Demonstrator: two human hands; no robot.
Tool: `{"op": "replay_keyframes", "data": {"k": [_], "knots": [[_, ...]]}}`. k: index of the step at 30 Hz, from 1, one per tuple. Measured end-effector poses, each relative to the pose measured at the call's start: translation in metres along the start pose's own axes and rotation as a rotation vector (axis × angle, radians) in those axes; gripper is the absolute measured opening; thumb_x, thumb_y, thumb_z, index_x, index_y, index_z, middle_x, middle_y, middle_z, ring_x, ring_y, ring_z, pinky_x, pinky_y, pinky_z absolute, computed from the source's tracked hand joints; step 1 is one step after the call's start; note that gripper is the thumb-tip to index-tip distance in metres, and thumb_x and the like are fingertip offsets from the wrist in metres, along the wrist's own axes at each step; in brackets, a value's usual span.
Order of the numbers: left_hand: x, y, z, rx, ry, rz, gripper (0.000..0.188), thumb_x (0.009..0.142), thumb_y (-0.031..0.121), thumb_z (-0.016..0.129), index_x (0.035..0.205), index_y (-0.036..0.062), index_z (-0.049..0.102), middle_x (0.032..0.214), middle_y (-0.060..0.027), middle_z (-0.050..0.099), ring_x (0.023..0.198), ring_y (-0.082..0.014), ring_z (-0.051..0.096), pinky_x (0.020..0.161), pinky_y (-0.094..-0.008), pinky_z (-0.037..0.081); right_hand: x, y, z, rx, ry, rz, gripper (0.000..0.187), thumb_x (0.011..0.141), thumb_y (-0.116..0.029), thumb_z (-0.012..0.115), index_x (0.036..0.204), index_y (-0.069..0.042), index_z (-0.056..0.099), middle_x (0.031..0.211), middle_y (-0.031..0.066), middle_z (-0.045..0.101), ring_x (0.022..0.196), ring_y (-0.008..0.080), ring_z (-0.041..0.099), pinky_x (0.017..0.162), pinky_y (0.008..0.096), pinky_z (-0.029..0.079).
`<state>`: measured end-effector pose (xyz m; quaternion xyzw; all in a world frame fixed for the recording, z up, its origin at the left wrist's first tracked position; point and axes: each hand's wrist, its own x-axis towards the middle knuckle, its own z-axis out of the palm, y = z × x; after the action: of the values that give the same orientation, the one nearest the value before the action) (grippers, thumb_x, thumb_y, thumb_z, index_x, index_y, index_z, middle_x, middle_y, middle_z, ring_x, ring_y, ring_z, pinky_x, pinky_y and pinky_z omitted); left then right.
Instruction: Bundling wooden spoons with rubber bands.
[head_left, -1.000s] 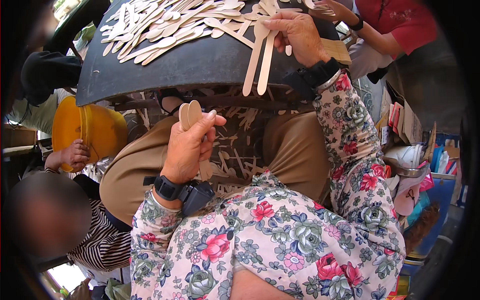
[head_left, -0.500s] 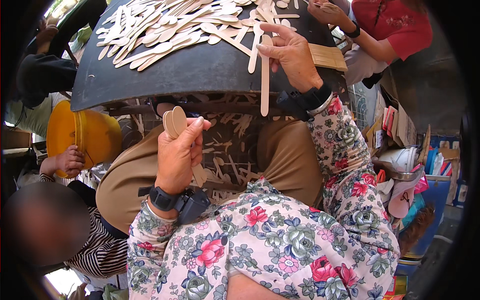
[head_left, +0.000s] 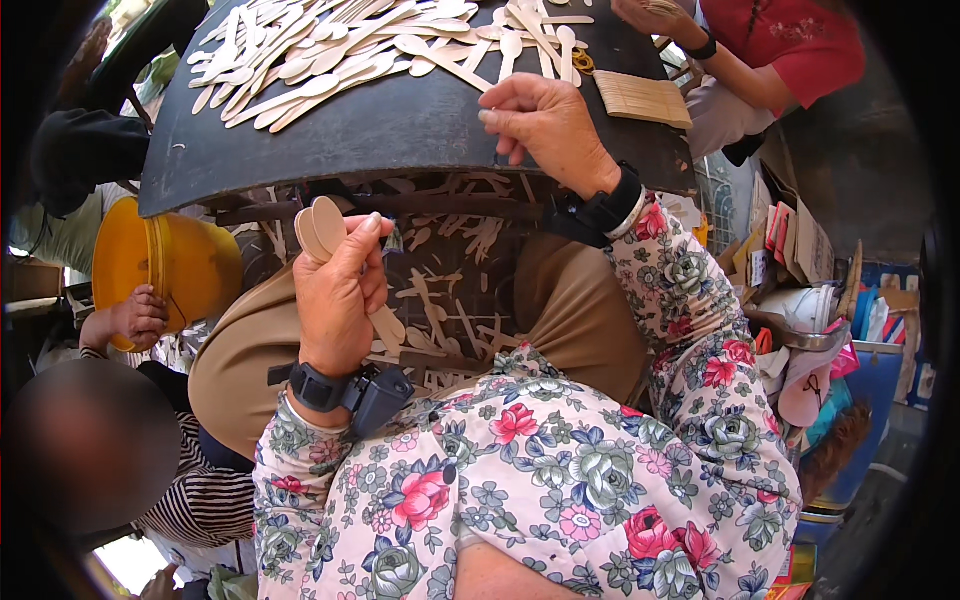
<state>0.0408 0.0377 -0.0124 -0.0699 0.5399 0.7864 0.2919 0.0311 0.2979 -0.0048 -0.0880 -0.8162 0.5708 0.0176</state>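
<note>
My left hand [head_left: 342, 290] is closed round a few pale wooden spoons [head_left: 326, 226]. Their rounded bowls stick up past the thumb, and their handles show below the palm. Over the near edge of the black table my right hand [head_left: 550, 128] hovers with bent fingers, thumb and index slightly apart, and I see nothing held between them. Just beyond its fingertips lies a wooden spoon [head_left: 510, 50], its handle partly hidden by the hand. Another spoon [head_left: 567, 45] lies to its right. A big loose heap of wooden spoons [head_left: 330, 60] covers the far left of the table.
A neat row of wooden sticks [head_left: 640, 98] lies at the table's right, beside yellow rubber bands [head_left: 583, 63]. At left, another person's hand [head_left: 140, 315] rests on a yellow bucket [head_left: 170, 262]. A person in red [head_left: 790, 50] sits far right. Spoons litter the floor below.
The spoon my right hand held has left its fingers, and a spoon now shows on the table to the right. My left hand has shifted slightly left, still with its spoons.
</note>
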Motion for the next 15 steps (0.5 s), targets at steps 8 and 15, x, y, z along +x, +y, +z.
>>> {"op": "replay_keyframes", "data": {"k": [8,15], "knots": [[0.000,0.000,0.002,-0.012,0.016,0.008,0.016,0.090,0.019,0.065,0.092,0.0023,0.065,0.065,0.0057,0.047,0.045,-0.0011,0.033,0.039,-0.0181,0.025,0.069,0.006,-0.017,-1.027,0.204,-0.048,0.042,0.076,-0.033,0.064,0.094,0.005,0.066,0.089,0.0273,0.065,0.085,0.0404,0.065,0.079,0.0426,0.052],[0.004,-0.001,0.001,-0.003,-0.014,-0.018,0.015,0.092,0.018,0.063,0.094,0.0029,0.063,0.066,0.0040,0.047,0.046,-0.0021,0.035,0.039,-0.0185,0.026,0.068,-0.001,-0.031,-1.134,0.161,0.082,0.032,0.071,-0.019,0.062,0.091,0.006,0.066,0.093,0.0281,0.065,0.092,0.0418,0.065,0.084,0.0427,0.051]]}}
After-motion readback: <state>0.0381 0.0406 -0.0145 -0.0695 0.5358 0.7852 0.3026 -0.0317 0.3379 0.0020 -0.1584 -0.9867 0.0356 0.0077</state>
